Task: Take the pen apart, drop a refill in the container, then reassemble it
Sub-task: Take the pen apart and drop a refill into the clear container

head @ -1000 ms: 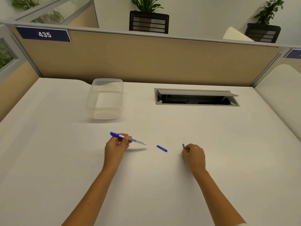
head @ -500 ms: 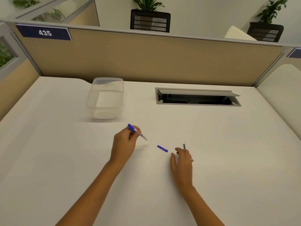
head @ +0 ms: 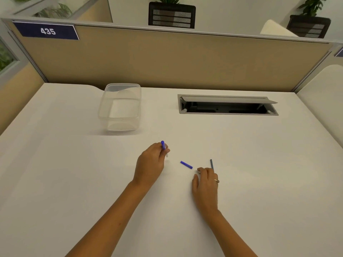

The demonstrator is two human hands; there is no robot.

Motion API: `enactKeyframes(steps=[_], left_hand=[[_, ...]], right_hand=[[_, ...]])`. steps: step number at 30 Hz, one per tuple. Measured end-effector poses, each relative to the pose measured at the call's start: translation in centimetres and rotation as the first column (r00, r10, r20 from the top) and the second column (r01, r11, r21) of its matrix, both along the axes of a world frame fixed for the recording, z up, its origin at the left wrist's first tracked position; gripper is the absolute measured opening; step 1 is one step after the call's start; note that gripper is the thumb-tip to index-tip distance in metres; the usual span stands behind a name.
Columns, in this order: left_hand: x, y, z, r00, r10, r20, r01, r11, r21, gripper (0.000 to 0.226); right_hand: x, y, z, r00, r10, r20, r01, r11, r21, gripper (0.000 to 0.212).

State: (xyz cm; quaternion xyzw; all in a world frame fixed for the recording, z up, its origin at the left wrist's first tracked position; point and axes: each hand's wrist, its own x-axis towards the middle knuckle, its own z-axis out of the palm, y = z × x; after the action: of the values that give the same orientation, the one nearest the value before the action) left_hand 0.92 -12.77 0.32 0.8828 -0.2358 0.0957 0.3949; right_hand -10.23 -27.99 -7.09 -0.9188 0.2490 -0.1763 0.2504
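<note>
My left hand point(head: 150, 164) grips the pen body point(head: 163, 145), which stands nearly upright with its blue end up and its white lower part mostly hidden behind my fingers. A small blue cap point(head: 186, 165) lies on the white desk between my hands. My right hand point(head: 206, 179) rests palm down on the desk, fingers loosely apart, just right of the cap. A thin dark refill point(head: 211, 163) lies on the desk at my right fingertips; I cannot tell whether they touch it. The clear plastic container point(head: 120, 115) stands empty further back on the left.
An open cable hatch point(head: 228, 105) is sunk into the desk at the back right. A tan partition point(head: 167, 58) with a "435" label point(head: 47, 31) closes off the far edge. A second desk surface point(head: 323, 93) adjoins on the right.
My left hand has swung the pen body from lying sideways to nearly upright and moved right. My right hand let go of the refill, flattened on the desk and slid toward the cap.
</note>
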Motion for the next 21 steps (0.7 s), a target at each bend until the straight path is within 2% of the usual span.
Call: enactKeyframes(steps=[2,6,7,11,13,15,17,18,19,21], left_hand=[[-0.4,-0.2,0.2,0.999,0.011,0.051,-0.008,0.999,-0.049,0.013],[-0.2,-0.4,-0.8,0.989,-0.038,-0.141,0.06,0.986,0.154,0.023],[-0.3,-0.3,-0.8,0.991,-0.029,-0.132,0.047,0.99,0.136,0.023],[-1.4,-0.6,0.5,0.998,0.051,0.046,-0.043,0.987,-0.153,0.018],[-1.5,-0.8,0.8,0.995,0.06,0.083,-0.039,0.972,-0.231,0.02],[-1.1,-0.6,0.4,0.999,0.013,0.038,-0.007,0.985,-0.172,0.019],[-0.7,-0.4,-0.7,0.987,-0.068,-0.145,0.082,0.992,0.099,0.02],[-0.7,-0.3,-1.4,0.97,-0.075,-0.23,0.128,0.966,0.226,0.021],[-0.9,0.0,-2.1,0.96,-0.064,-0.273,0.139,0.954,0.267,0.02],[-1.4,0.5,-3.0,0.958,-0.035,-0.285,0.078,0.987,0.139,0.016]], right_hand=[[0.0,0.0,0.0,1.0,0.005,-0.012,-0.005,1.0,-0.015,0.018],[0.1,-0.2,0.1,1.0,0.0,-0.014,-0.001,1.0,-0.026,0.018],[0.0,-0.2,0.1,1.0,0.001,-0.014,-0.001,0.999,-0.033,0.018],[0.0,-0.2,0.1,1.0,-0.001,-0.014,0.0,0.999,-0.051,0.018],[0.0,-0.1,0.1,1.0,-0.004,-0.012,0.004,0.999,-0.054,0.018],[0.0,0.0,0.0,1.0,-0.002,-0.007,0.002,0.998,-0.06,0.018],[-0.1,0.0,0.1,1.0,0.001,-0.005,-0.001,0.998,-0.06,0.018],[0.0,-0.1,0.1,1.0,-0.001,-0.002,0.001,0.998,-0.057,0.018],[0.0,-0.1,0.1,1.0,-0.001,-0.001,0.001,0.999,-0.054,0.018],[0.0,0.0,0.1,1.0,0.002,0.0,-0.002,0.998,-0.055,0.018]])
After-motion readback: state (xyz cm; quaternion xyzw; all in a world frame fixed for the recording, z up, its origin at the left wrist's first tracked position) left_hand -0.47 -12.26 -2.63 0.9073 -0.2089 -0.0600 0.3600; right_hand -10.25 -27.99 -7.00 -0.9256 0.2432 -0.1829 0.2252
